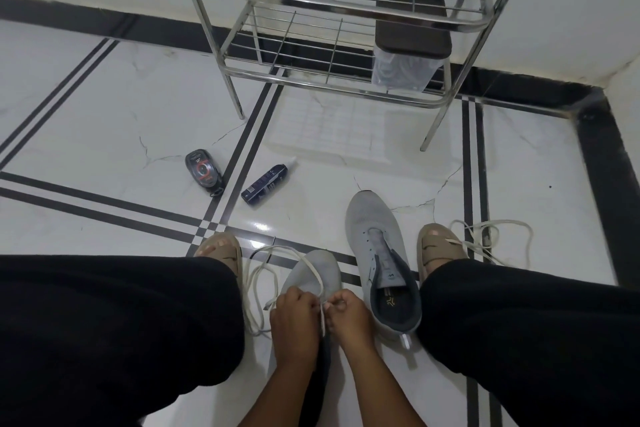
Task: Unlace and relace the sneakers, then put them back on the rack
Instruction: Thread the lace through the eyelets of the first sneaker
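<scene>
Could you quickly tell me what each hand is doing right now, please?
Left hand: pinching the white lace over the sneaker.
Right hand: pinching the same lace.

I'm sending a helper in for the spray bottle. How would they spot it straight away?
Start at the steel shoe rack against the wall and look at the floor in front of its left leg. Two small things lie there: the spray bottle is the right one, a slim dark blue tube with a white tip, unlike the squat black oval container beside it.

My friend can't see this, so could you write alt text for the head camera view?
Seated person's left hand and right hand pinch a white lace over a grey sneaker; the second sneaker lies laceless beside it, before a metal rack.
</scene>
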`<act>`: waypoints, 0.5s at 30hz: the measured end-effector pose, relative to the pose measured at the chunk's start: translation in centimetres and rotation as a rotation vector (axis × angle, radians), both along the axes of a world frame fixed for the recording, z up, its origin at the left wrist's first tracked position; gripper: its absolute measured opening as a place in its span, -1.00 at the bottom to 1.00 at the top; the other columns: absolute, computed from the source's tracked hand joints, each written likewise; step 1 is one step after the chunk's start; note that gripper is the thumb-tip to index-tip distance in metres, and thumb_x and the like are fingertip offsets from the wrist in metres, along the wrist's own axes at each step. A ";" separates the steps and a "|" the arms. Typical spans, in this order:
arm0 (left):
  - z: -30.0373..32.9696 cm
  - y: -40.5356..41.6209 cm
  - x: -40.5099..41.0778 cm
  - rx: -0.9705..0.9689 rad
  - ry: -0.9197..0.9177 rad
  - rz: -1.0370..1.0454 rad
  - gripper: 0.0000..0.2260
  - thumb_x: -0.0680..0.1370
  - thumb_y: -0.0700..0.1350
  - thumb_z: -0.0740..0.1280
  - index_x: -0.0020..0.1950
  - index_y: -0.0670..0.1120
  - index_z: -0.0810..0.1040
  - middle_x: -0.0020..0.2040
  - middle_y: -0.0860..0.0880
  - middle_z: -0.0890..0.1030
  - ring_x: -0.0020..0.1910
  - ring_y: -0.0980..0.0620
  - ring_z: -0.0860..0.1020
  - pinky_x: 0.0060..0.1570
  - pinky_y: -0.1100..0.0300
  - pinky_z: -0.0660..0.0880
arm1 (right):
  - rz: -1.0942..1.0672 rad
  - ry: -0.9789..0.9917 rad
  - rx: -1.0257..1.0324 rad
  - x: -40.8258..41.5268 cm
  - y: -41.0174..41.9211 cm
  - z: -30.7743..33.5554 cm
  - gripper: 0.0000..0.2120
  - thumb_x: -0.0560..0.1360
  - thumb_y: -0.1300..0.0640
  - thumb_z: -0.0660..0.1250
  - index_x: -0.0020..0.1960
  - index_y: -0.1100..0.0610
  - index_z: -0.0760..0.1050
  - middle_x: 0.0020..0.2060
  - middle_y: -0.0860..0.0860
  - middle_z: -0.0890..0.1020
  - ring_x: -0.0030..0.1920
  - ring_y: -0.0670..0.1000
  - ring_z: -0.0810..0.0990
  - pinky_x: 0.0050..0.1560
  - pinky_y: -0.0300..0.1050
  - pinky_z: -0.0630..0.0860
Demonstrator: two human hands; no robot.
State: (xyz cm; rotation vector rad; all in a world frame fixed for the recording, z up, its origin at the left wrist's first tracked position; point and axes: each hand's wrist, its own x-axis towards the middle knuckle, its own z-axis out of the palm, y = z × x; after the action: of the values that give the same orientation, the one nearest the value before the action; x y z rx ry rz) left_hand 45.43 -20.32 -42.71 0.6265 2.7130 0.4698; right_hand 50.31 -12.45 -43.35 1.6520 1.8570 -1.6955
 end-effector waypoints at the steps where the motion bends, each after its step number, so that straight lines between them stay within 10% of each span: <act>1: 0.0 -0.1 0.0 0.001 -0.006 -0.004 -0.86 0.52 -0.15 0.28 -0.12 0.01 0.62 -0.07 0.05 0.52 -0.10 0.11 0.41 -0.19 0.30 0.23 | 0.032 -0.025 0.024 -0.1 0.0 0.1 -0.83 0.50 0.16 0.29 -0.25 -0.02 0.44 -0.34 -0.06 0.56 -0.32 -0.03 0.52 -0.26 -0.19 0.44; 10: 1.9 -1.9 1.4 0.004 -0.003 0.196 -0.76 0.49 -0.06 0.38 0.11 -0.02 0.45 0.06 0.00 0.49 0.05 -0.01 0.48 -0.05 0.18 0.37 | 0.141 -0.150 0.271 -1.3 0.0 2.2 -0.91 0.51 0.24 0.12 -0.04 0.13 0.38 -0.09 0.08 0.52 -0.11 0.08 0.50 -0.18 -0.16 0.37; 15: 2.2 -2.4 1.6 0.030 -0.051 0.274 -0.65 0.48 0.03 0.40 0.17 -0.07 0.41 0.18 -0.08 0.42 0.15 -0.07 0.44 0.01 0.16 0.41 | -0.259 -0.019 0.166 -1.9 1.6 5.3 -0.87 0.51 0.33 0.17 0.06 0.25 0.37 -0.01 0.20 0.57 -0.08 0.14 0.54 -0.16 -0.11 0.44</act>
State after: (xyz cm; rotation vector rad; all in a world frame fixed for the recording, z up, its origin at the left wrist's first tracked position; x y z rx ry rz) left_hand 47.02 -22.76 -40.52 0.2450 2.7582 0.5839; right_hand 48.41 -10.90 -38.02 2.0456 1.8903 -1.6445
